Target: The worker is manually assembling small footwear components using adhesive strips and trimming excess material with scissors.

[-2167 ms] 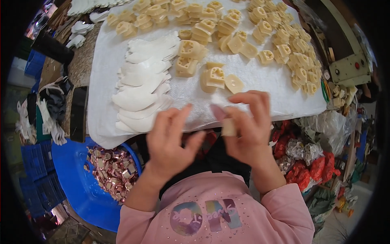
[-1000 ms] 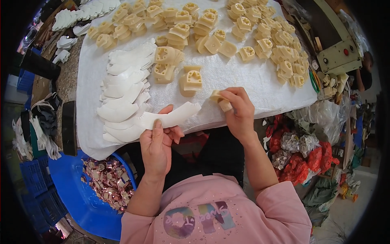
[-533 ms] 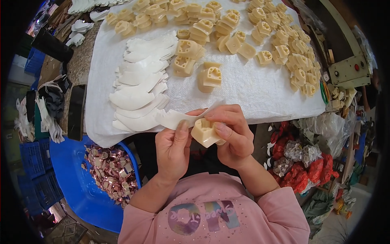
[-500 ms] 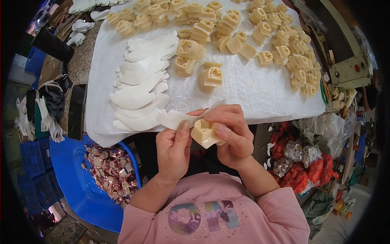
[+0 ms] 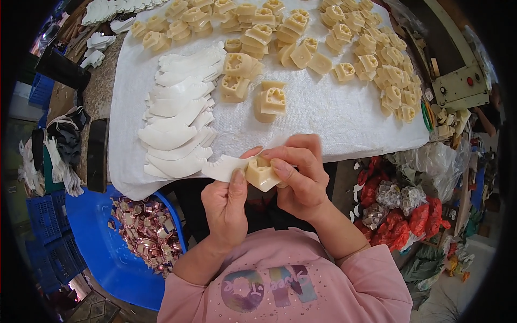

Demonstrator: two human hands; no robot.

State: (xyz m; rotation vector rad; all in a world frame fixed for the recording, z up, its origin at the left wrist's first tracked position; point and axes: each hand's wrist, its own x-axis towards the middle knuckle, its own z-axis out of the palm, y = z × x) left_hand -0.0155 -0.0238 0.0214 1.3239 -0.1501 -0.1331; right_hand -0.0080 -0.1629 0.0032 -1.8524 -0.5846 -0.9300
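Observation:
Just beyond the table's front edge, a beige plastic shoe heel [image 5: 262, 177] with a hollowed top is held between both hands. A curved white heel cover [image 5: 222, 168] lies along its far side, its left end sticking out past my left thumb. My left hand [image 5: 226, 207] is closed, pinching the cover against the heel's left side. My right hand [image 5: 302, 180] is closed too, thumb and fingers on the heel's right and the cover's other end, which is partly hidden and blurred. Overlapping white covers [image 5: 175, 129] lie on the cloth beyond my left hand.
Many beige heels [image 5: 396, 70] crowd the far and right parts of the white table cloth [image 5: 312, 129]; a few [image 5: 270, 105] stand nearer. A blue tub [image 5: 89, 242] of shiny pink pieces [image 5: 148, 231] sits low left. Red plastic bags [image 5: 396, 229] lie low right. A phone [image 5: 98, 156] rests at left.
The heel and both hands have shifted slightly left in view, along with the whole scene. My left thumb now presses closer to the heel, and my right fingers have moved along the cover.

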